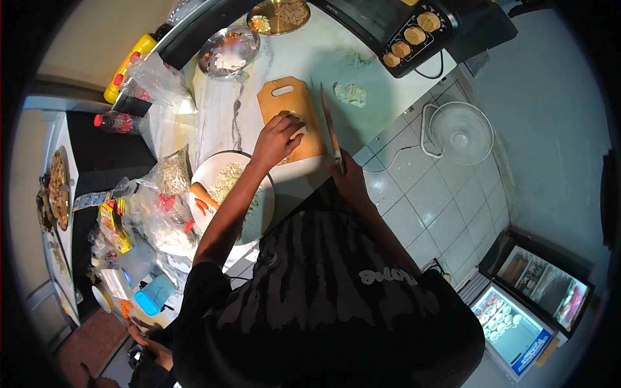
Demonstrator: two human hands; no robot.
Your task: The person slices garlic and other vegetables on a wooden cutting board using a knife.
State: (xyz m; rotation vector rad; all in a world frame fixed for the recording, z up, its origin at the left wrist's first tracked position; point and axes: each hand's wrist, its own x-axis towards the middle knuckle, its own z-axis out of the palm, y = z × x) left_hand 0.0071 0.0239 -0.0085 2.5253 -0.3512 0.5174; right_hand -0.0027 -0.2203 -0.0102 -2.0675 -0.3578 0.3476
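A wooden cutting board (299, 103) with a handle slot lies on the counter. My left hand (279, 137) rests over its middle, fingers bent down around something pale that they mostly hide. In my right hand (350, 178) is a kitchen knife (328, 119), held by its handle beside the board's right edge, blade pointing away from me. A crumpled pale green leaf or wrapper (350, 94) lies right of the blade. Under my left forearm stands a large white plate (264, 216) with pale chopped bits (228, 180) and a carrot (206, 194).
Two metal plates (206, 61) with chopped food stand at the back, near a black oven (420, 39). Plastic bags (171, 171) and bottles (119, 122) crowd the left. Another person's hand (139, 335) is at lower left. A glass-like bowl (460, 132) stands beyond the counter's right edge.
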